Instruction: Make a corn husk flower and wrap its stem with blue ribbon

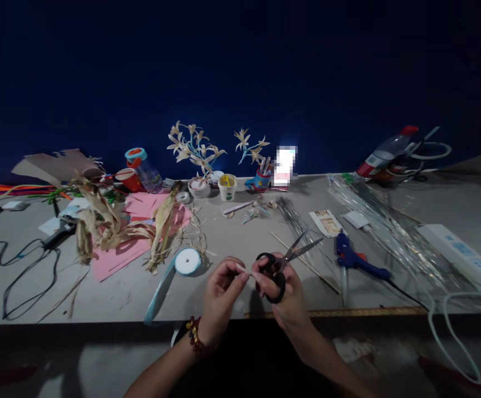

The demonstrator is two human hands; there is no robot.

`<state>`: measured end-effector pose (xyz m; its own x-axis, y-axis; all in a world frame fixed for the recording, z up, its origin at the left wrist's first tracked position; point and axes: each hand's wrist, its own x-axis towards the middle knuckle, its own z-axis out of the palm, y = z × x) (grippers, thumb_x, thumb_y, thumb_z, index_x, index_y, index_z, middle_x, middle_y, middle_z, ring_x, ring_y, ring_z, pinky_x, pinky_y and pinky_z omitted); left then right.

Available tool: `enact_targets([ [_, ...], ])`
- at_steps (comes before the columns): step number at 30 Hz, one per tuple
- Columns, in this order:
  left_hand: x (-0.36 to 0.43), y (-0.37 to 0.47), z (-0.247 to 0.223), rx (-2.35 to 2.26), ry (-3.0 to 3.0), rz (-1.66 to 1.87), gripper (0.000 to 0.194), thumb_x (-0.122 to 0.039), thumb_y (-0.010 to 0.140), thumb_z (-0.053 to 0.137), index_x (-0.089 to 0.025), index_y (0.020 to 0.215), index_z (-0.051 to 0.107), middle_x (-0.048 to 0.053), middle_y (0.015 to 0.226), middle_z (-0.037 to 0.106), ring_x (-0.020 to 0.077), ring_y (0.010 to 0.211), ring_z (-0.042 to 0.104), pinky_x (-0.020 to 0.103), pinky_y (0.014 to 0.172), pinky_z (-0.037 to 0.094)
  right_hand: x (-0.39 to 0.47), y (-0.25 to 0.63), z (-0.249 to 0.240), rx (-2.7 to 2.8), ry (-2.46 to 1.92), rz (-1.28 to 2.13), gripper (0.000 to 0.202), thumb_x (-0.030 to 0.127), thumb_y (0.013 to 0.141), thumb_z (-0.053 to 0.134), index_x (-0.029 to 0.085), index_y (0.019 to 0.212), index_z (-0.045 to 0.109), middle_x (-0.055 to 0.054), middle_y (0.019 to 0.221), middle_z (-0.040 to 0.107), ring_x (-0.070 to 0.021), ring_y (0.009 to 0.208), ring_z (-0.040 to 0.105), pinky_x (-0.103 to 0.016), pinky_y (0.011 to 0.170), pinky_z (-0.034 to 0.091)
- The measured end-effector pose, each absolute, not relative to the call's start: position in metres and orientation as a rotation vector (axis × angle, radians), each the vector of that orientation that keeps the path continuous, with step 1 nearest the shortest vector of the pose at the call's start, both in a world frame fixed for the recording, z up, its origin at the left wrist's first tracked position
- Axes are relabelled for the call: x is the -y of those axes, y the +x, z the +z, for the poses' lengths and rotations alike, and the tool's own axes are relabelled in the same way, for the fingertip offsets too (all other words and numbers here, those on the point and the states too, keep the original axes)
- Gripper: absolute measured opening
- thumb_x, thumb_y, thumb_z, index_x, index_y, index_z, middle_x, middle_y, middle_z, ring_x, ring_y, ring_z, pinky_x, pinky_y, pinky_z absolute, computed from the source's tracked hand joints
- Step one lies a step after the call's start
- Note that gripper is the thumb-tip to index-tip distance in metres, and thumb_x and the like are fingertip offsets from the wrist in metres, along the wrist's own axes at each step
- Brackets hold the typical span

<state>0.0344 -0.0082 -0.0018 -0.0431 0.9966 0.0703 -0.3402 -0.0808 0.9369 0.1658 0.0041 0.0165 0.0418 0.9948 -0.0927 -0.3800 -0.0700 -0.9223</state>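
Observation:
Close to the table's front edge, my left hand (226, 287) pinches a small pale strip (242, 269), perhaps a bit of corn husk. The fingertips of my right hand (285, 287) meet the strip's other end. Black-handled scissors (289, 257) hang in that same right hand, their blades parted and pointing away to the upper right. Left of my hands lies a roll of light blue ribbon (188, 261), its tail trailing toward me. A thin stick (307, 264) rests on the table just right of the scissors.
Dried corn husks (103, 221) lie over pink paper (120, 260) on the left. Husk flowers (194, 146) stand behind small tubs (227, 190). To the right are a blue glue gun (359, 262), bundled wires (390, 232), a power strip (460, 254) and a bottle (385, 155).

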Motion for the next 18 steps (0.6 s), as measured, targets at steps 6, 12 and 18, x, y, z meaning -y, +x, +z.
enact_targets([
  [6,0.006,0.036,0.002,-0.965,0.973,1.441,0.009,-0.023,0.087,0.072,-0.019,0.084,0.065,0.002,0.088,0.059,0.0154,0.086,0.056,0.026,0.082,0.045,-0.004,0.163,0.010,0.842,-1.013,1.371,0.041,0.029,0.061,0.091,0.022,0.085,0.059,0.002,0.075,0.063,-0.0107,0.055,0.054,-0.020,0.045,0.043],
  [12,0.006,0.029,0.010,-0.921,0.898,1.424,0.009,-0.020,0.085,0.072,-0.018,0.079,0.065,0.002,0.087,0.060,0.0163,0.087,0.056,0.027,0.083,0.044,0.000,0.182,0.001,1.137,-1.123,1.476,0.038,0.036,0.066,0.089,0.021,0.085,0.060,0.002,0.078,0.063,-0.0130,0.068,0.058,-0.024,0.065,0.049],
  [18,-0.001,0.022,0.017,-0.854,0.842,1.340,0.008,-0.017,0.084,0.071,-0.018,0.078,0.066,0.003,0.089,0.063,0.0162,0.087,0.057,0.027,0.084,0.043,0.011,0.207,0.000,1.505,-1.236,1.750,0.045,0.056,0.073,0.077,0.021,0.075,0.050,0.004,0.063,0.052,-0.0124,0.057,0.051,-0.023,0.053,0.041],
])
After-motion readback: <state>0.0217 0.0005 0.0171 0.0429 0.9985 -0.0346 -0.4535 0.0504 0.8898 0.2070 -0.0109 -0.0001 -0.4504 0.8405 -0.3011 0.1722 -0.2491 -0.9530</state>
